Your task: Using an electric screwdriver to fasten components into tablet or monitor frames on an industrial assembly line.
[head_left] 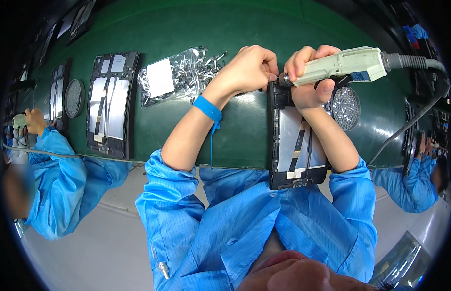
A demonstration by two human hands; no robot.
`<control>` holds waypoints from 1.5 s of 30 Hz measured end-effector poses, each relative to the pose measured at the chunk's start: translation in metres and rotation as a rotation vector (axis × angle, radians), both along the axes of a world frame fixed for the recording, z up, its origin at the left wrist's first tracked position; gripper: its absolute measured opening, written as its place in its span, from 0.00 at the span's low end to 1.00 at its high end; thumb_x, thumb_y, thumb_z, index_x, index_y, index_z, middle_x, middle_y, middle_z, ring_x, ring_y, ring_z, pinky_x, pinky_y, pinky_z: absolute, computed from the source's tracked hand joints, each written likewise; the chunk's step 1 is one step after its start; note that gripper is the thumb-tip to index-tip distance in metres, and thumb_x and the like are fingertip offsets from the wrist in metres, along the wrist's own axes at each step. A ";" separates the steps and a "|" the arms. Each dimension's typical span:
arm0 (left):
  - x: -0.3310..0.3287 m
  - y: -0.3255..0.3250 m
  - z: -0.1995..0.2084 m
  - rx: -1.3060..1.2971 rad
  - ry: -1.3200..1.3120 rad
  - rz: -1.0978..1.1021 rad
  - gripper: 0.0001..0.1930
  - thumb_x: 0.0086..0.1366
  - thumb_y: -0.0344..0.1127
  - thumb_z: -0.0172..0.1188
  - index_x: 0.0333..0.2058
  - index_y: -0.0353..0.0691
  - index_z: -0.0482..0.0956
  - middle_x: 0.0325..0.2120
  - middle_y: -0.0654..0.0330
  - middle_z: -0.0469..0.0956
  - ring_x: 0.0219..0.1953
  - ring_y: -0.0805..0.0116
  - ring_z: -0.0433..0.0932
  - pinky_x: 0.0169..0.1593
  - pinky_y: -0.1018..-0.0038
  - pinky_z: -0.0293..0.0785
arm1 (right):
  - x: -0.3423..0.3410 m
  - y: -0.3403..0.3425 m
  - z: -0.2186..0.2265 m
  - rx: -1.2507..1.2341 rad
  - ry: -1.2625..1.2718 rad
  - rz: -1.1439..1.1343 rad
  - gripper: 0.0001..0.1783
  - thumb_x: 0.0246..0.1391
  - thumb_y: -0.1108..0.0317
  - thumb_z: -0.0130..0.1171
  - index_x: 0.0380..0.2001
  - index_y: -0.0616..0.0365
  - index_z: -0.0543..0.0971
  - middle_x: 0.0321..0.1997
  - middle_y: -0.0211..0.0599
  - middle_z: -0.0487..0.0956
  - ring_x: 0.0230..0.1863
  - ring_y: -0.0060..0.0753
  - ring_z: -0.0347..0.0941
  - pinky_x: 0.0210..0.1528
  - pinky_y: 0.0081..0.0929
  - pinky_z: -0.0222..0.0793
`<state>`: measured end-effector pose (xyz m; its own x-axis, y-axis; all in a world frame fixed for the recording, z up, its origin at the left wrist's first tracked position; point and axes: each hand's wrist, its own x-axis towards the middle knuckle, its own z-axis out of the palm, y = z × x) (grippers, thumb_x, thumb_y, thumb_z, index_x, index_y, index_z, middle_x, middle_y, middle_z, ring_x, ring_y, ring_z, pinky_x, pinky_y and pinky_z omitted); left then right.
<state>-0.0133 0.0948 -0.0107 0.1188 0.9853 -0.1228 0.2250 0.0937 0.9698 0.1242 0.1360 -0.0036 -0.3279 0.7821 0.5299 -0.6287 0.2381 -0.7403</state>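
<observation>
Left hand point(257, 68): clenched, thumb and fingertips drawn together at tablet's far left corner. Can't tell if a small part sits between them.
Right hand point(308, 72): grasping driver, fingers wrapped over its far side, thumb standing off on near side.
Driver point(339, 65): pale green, lying across tablet's far end, nose pointing left toward left fingertips. Can't tell if the bit touches anything.
Cable point(414, 61): grey, leaves driver's right end, then curves back near along the right.
Tablet point(298, 140): between the forearms, long side running near-far, silver panels and dark strips facing up. Far end under the hands, near end past tabletop's near edge.
Tabletop point(240, 145): green, glossy.
Right dish point(358, 109): round, just right of tablet, full of small shiny bits.
Bag point(147, 94): clear, left of left hand, small metal parts in it and spilling at its right side, white label on top.
Second tablet point(109, 109): left of bag, similar insides facing up.
Left dish point(82, 97): round, left of second tablet.
Wrist strap point(208, 109): blue, on left wrist, thin tail hanging near.
Co-workers: one left point(65, 179), one right point(410, 182), both in blue smocks.
</observation>
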 end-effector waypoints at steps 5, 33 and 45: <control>0.001 0.000 0.000 -0.008 0.002 0.007 0.02 0.50 0.17 0.56 0.22 0.29 0.74 0.15 0.58 0.75 0.18 0.73 0.74 0.24 0.76 0.69 | 0.000 0.002 -0.002 0.021 0.006 0.009 0.36 0.44 0.43 0.67 0.37 0.56 0.58 0.21 0.34 0.67 0.18 0.21 0.62 0.20 0.18 0.64; 0.000 0.007 0.002 0.048 0.022 -0.008 0.03 0.48 0.19 0.57 0.23 0.30 0.78 0.18 0.54 0.78 0.18 0.70 0.77 0.24 0.75 0.73 | -0.005 -0.002 -0.013 0.241 -0.008 -0.042 0.22 0.46 0.70 0.68 0.37 0.63 0.64 0.20 0.32 0.71 0.20 0.19 0.66 0.20 0.16 0.64; 0.026 -0.092 0.092 0.526 0.471 0.420 0.10 0.49 0.26 0.62 0.33 0.35 0.75 0.27 0.54 0.76 0.24 0.60 0.76 0.30 0.67 0.72 | 0.059 0.044 0.095 0.295 0.097 -0.646 0.51 0.45 0.18 0.28 0.49 0.58 0.58 0.22 0.39 0.73 0.17 0.28 0.69 0.23 0.26 0.72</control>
